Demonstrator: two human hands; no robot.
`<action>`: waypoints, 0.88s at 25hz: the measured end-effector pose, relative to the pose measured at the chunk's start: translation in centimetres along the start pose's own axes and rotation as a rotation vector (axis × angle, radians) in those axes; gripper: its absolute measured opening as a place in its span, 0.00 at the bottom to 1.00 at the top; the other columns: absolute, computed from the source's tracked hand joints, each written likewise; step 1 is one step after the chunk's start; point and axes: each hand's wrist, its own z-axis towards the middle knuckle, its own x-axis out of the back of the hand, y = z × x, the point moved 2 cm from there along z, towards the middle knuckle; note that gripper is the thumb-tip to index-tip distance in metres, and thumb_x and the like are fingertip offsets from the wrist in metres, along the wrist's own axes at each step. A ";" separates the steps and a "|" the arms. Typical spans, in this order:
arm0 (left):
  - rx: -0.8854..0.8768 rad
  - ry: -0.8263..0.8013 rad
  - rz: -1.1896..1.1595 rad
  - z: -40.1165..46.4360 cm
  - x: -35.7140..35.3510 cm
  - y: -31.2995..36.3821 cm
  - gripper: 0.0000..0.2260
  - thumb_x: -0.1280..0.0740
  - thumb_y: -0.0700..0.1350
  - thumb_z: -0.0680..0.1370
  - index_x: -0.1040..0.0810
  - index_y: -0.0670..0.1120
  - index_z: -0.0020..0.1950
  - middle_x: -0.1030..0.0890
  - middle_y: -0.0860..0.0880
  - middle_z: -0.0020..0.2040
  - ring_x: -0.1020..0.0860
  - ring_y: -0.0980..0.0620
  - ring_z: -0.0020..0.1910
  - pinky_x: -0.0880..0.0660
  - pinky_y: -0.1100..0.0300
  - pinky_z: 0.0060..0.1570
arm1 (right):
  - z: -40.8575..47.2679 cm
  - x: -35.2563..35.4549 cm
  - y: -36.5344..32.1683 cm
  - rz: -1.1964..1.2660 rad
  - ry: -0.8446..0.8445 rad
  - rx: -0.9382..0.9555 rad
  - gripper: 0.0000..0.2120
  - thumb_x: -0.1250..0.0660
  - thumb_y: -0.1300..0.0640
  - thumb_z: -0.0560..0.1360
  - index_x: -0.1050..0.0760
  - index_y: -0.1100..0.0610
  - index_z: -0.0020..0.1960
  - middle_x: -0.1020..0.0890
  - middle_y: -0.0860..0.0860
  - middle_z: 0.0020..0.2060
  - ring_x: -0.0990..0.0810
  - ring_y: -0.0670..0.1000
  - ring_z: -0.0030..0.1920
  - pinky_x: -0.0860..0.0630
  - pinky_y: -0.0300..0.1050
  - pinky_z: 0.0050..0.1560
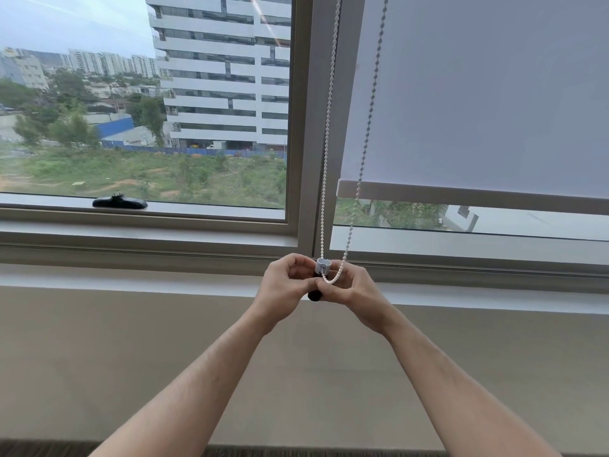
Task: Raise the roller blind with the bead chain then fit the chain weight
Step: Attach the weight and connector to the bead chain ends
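Observation:
A grey roller blind (478, 94) covers most of the right window pane, its bottom bar (461, 192) hanging a little above the sill. The white bead chain (326, 143) drops in a loop in front of the window post. The loop's lowest part (333, 281) rests between my hands. A small grey chain weight (322, 267) with a dark lower end (314, 295) sits upright at the loop's bottom. My left hand (285, 288) pinches the weight from the left. My right hand (352, 291) holds it and the chain from the right.
The window sill (164, 255) runs across just behind my hands. A black window handle (119, 202) lies on the left pane's lower frame. A beige wall (131, 357) fills the space below the sill. Buildings and greenery show through the glass.

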 end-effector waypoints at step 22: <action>-0.033 0.053 0.241 -1.8 0.3 -2.3 0.10 0.23 0.38 0.71 0.20 0.45 0.49 0.14 0.48 0.43 0.15 0.53 0.40 0.20 0.64 0.43 | -1.1 -1.9 2.7 -0.073 0.198 0.009 0.13 0.31 0.66 0.76 0.19 0.52 0.56 0.13 0.52 0.49 0.14 0.50 0.49 0.19 0.41 0.48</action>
